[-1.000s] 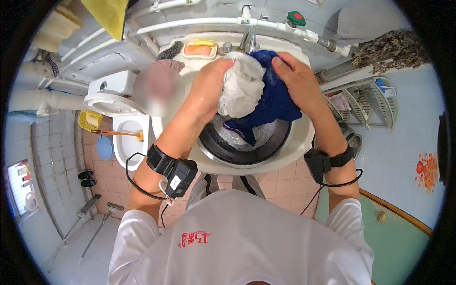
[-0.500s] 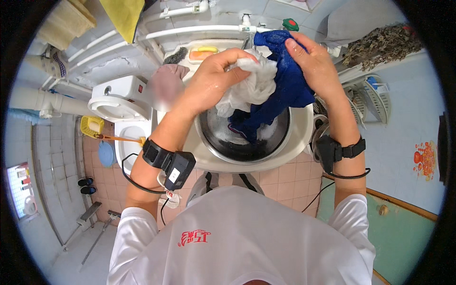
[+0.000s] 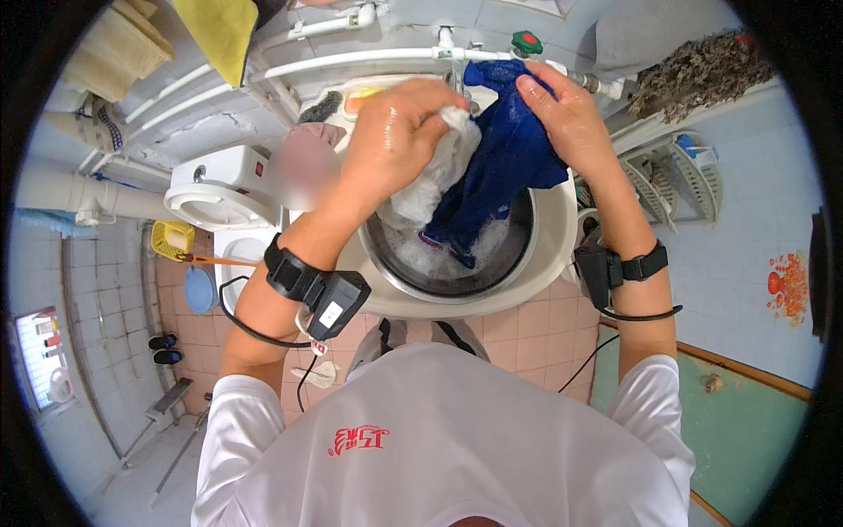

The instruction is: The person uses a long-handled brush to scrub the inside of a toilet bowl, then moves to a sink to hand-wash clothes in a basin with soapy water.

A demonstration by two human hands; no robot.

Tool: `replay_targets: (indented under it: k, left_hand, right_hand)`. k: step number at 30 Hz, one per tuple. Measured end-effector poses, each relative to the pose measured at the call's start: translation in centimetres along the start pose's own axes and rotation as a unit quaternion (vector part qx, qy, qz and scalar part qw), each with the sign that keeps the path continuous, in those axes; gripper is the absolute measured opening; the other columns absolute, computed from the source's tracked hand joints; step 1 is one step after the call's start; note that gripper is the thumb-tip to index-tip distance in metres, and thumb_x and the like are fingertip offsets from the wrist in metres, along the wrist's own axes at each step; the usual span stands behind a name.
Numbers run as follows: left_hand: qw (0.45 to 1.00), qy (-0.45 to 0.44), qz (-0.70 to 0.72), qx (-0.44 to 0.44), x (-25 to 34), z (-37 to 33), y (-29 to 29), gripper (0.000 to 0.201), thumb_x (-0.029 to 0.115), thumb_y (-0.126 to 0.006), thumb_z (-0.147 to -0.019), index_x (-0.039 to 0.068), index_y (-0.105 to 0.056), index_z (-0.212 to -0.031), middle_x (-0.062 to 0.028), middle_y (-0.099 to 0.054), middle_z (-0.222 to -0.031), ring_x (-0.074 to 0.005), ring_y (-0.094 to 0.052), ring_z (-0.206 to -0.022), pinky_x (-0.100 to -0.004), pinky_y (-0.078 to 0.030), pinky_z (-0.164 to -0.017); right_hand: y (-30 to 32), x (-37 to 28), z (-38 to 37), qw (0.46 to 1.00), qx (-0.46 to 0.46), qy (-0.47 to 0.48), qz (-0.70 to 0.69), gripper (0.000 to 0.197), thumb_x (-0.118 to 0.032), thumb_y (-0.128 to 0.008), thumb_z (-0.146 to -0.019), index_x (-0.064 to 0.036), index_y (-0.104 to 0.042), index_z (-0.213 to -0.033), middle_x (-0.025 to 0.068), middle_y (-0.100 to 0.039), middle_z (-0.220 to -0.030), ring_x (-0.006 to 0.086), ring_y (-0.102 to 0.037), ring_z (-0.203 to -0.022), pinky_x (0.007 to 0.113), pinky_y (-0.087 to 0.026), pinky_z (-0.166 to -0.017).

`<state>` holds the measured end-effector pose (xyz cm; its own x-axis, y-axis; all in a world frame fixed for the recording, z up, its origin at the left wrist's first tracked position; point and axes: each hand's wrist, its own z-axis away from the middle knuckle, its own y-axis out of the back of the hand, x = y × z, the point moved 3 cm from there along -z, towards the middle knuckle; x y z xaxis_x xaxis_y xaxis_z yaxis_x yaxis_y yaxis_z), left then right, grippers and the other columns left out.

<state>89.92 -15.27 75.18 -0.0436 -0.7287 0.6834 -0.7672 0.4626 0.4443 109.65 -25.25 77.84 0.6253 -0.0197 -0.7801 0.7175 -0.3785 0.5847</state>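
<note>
My left hand [image 3: 393, 140] is closed on a wet, crumpled white cloth [image 3: 423, 186] that hangs from its fingers. Beside it, my right hand [image 3: 569, 121] pinches the upper part of a dark blue cloth [image 3: 507, 158] between thumb and fingers. The two cloths hang side by side and partly overlap. The blue one's lower end, with a small reddish trim, dips into a round metal basin [image 3: 520, 256] of sudsy water. The basin rests in a pale washbasin [image 3: 555, 241] in front of me.
A tap with a green-and-red handle [image 3: 527, 42] and white pipes [image 3: 360, 59] run behind the washbasin. A white toilet [image 3: 224, 198] stands to the left, near a yellow basket [image 3: 172, 237]. Grey wall racks [image 3: 698, 184] hang on the right.
My left hand has shifted slightly left and down with the white cloth, which now hangs lower, into the basin area. More of the blue cloth shows. My right hand has moved slightly left.
</note>
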Motion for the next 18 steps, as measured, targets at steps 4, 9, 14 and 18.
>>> replay_targets:
  k: [4, 9, 14, 18]
  left_hand:
    - [0.998, -0.020, -0.025, 0.049, 1.4, 1.8, 0.4, 0.022, 0.002, -0.069, -0.072, 0.008, -0.071, -0.093, -0.0098, -0.069, -0.100, -0.0302, -0.065, -0.093, -0.0400, -0.051, -0.086]
    - [0.994, 0.106, 0.002, -0.034, -3.0, 13.7, -5.4, 0.031, -0.003, -0.075, -0.059, 0.008, -0.065, -0.086, -0.0112, -0.061, -0.099, -0.0344, -0.059, -0.099, -0.0417, -0.047, -0.088]
    - [0.907, 0.320, -0.002, -0.272, -7.9, 22.6, -10.1, 0.029, -0.004, -0.072, -0.063, 0.008, -0.066, -0.089, -0.0141, -0.060, -0.105, -0.0388, -0.057, -0.105, -0.0408, -0.048, -0.091]
    - [0.913, 0.364, 0.021, -0.182, -11.3, 22.0, -9.2, 0.038, 0.000, -0.069, -0.067, 0.006, -0.067, -0.104, -0.0182, -0.058, -0.112, -0.0403, -0.056, -0.112, -0.0423, -0.047, -0.094]
  right_hand:
    - [-0.9, -1.3, 2.1, 1.000, 0.013, 0.003, -0.005, 0.052, -0.043, -0.058, -0.097, 0.0000, -0.061, -0.125, 0.0152, -0.069, -0.110, 0.0221, -0.064, -0.101, 0.034, -0.048, -0.093]
    - [-8.3, 5.3, 9.2, 0.997, -0.073, -0.026, -0.012, 0.042, -0.032, -0.062, -0.094, -0.0039, -0.061, -0.126, 0.0185, -0.065, -0.119, 0.0330, -0.064, -0.108, 0.039, -0.049, -0.092]
    - [-15.7, 12.2, 16.9, 0.983, -0.179, -0.051, 0.001, 0.042, -0.028, -0.068, -0.090, -0.0041, -0.062, -0.124, 0.0182, -0.064, -0.113, 0.0363, -0.059, -0.108, 0.042, -0.047, -0.095]
    - [-15.9, 15.4, 16.9, 0.964, -0.248, -0.093, 0.011, 0.051, -0.033, -0.072, -0.085, -0.0064, -0.060, -0.128, 0.0193, -0.060, -0.124, 0.0388, -0.053, -0.119, 0.046, -0.042, -0.103]
